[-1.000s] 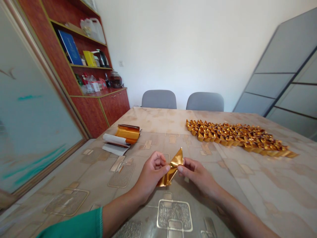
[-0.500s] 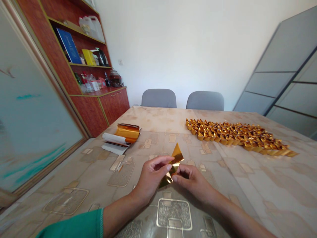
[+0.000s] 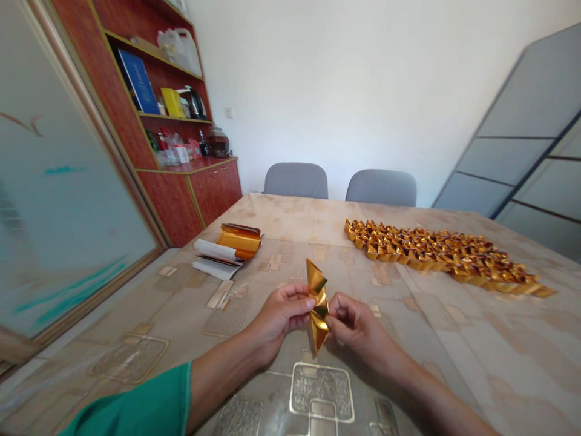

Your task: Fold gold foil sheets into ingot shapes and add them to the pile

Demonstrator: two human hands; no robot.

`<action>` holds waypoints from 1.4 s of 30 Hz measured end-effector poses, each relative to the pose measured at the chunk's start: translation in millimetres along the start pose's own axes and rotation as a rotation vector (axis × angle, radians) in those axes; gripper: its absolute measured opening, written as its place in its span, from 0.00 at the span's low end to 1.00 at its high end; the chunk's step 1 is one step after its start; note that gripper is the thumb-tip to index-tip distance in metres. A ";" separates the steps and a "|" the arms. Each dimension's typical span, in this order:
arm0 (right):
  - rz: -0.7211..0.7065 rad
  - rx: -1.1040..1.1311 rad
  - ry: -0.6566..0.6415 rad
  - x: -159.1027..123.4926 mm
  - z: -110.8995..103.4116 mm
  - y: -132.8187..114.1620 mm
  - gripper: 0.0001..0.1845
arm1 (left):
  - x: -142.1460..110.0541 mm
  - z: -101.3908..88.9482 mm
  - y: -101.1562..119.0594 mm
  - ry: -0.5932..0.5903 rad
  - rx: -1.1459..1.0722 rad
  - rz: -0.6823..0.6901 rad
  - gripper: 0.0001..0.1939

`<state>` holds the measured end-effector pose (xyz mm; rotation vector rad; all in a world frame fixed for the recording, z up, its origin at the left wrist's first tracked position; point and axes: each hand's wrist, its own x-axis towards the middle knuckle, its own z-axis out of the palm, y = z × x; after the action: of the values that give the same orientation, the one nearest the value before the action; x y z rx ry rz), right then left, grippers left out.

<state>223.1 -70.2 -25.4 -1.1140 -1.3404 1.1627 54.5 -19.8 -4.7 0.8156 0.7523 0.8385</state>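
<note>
A folded piece of gold foil paper (image 3: 320, 301) with pointed ends stands roughly upright between my two hands, above the patterned tablecloth (image 3: 321, 387). My left hand (image 3: 285, 312) pinches its left side near the middle, thumb in front. On the other side my right hand (image 3: 351, 318) grips the right edge between thumb and bent fingers. Part of the foil's right edge is covered by those fingertips. Rows of finished-looking gold foil ingot shapes (image 3: 436, 251) sit close together at the right of the table.
At the left of the table lies a curled stack of gold foil sheets (image 3: 242, 242) with white backs. Two grey chairs (image 3: 296, 180) stand behind the far edge. A red-brown cabinet (image 3: 181, 200) with shelves is at the left, a grey panelled unit (image 3: 503, 139) at the right.
The foil has turned from a slant to nearly upright, and its ends now flare into clearer cone-like points. Both hands have shifted slightly around it. The view has swung a little to the left.
</note>
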 end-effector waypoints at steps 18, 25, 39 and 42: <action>-0.541 -0.613 -0.233 1.1 -19.3 -17.3 0.18 | -4.8 -5.8 5.5 0.019 -0.148 -0.208 0.09; -0.731 -0.712 -0.240 5.0 -27.6 -18.0 0.23 | -3.0 -7.2 4.8 0.026 -0.108 -0.183 0.10; -0.509 -0.510 -0.180 -1.0 -20.8 -22.1 0.12 | -9.1 1.3 1.7 0.012 0.025 0.135 0.19; -0.446 -0.461 -0.130 -2.6 -17.5 -23.6 0.07 | -9.8 2.0 -0.4 0.015 0.000 0.103 0.20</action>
<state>240.1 -74.2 -1.6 -0.9868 -1.9050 0.6204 51.8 -28.9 -1.7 0.8548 0.7287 0.9380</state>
